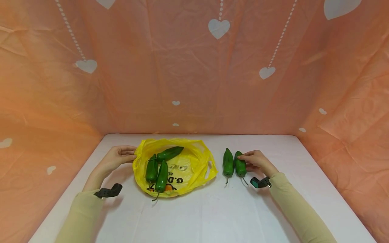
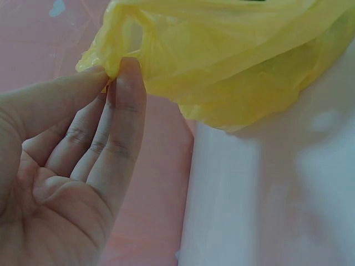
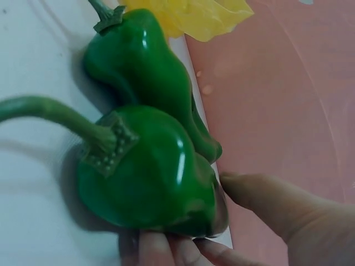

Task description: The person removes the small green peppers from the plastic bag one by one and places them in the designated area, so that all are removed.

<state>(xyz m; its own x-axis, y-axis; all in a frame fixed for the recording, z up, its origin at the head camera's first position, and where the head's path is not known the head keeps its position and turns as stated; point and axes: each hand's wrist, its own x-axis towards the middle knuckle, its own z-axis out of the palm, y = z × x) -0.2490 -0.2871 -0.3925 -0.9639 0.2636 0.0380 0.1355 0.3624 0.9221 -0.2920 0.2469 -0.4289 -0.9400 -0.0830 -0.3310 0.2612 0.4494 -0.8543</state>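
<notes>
A yellow plastic bag [image 1: 194, 162] lies with its mouth spread wide, and three green peppers [image 1: 168, 154] rest in it, one with its stem hanging over the near rim. My left hand [image 1: 117, 158] pinches the bag's left edge between thumb and fingertips; the left wrist view shows the gathered plastic [image 2: 113, 47] there. To the right of the bag, two more green peppers lie side by side on the table. My right hand [image 1: 256, 160] holds the right-hand pepper [image 1: 240, 165], thumb on one side and fingers on the other. The left-hand pepper [image 1: 228, 163] is untouched.
The table [image 1: 194, 219] has a white cover. Orange cloth [image 1: 188, 77] with pale hearts hangs behind it and along both sides. A loop handle [image 1: 209, 169] of the bag sticks out toward the two loose peppers. Each wrist wears a dark strap [image 1: 108, 191] with a small camera.
</notes>
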